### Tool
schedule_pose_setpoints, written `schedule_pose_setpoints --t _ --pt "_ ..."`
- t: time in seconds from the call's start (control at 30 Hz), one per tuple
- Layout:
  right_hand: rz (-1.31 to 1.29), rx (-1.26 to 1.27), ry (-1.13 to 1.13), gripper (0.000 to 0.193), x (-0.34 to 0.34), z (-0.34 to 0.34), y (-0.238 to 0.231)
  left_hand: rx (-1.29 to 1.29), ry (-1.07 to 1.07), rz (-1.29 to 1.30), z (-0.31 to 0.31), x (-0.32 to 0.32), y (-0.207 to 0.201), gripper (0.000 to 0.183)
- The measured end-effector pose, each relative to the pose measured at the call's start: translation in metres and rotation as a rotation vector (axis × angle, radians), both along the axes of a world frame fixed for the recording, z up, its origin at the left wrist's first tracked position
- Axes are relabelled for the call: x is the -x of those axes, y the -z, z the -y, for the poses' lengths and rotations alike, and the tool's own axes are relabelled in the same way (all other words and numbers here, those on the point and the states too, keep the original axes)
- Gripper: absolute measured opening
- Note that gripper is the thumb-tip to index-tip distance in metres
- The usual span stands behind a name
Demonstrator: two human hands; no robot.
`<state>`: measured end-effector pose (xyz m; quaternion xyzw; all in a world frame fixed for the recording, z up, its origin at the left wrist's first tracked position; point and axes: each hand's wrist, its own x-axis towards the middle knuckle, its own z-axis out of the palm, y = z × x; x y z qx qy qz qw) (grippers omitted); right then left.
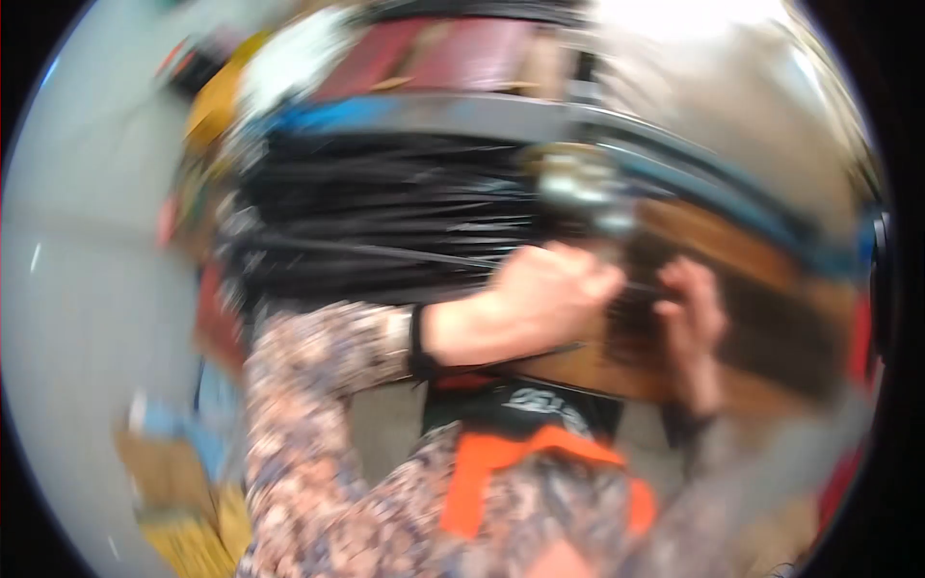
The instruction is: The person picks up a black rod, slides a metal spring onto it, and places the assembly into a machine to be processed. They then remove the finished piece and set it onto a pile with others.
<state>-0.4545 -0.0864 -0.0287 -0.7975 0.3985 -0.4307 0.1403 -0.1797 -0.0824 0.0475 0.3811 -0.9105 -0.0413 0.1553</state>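
Observation:
My left hand (549,299) is closed in a fist at the right end of a spread of shiny black sheeting (385,193). A thin dark strand (385,252) runs across the sheeting to this hand; what lies inside the fist is hidden. My right hand (696,313) is a short way to the right, over a brown wooden surface (703,226), its fingers bent and smeared by motion. Something thin and dark seems to stretch between the two hands, too blurred to name. Just beyond my left hand is a shiny rounded metal part (576,183).
A grey and blue metal bar (434,116) crosses behind the sheeting, with dark red panels (462,53) past it. Cardboard and yellow packaging (178,482) lies on the floor at the lower left. An orange-trimmed dark apron (520,405) covers my front.

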Motion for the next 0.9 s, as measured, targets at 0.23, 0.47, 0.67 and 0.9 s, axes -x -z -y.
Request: schedule_pose_setpoints --t 0.23,0.47,0.67,0.9 --pt "-0.210 0.158 0.505 0.059 0.097 0.026 0.012 0.274 0.167 0.236 0.078 0.030 -0.062 0.037" --pt "-0.166 0.171 0.697 0.062 0.136 0.011 0.016 0.281 0.400 0.225 0.121 0.066 -0.036 0.045" --pt "-0.282 0.186 0.779 0.048 0.164 0.016 -0.005 0.160 0.443 0.192 0.134 0.074 -0.038 0.048" --pt "-0.289 0.454 0.892 0.025 0.165 0.003 0.018 0.136 0.492 0.239 0.147 0.072 -0.024 0.058"
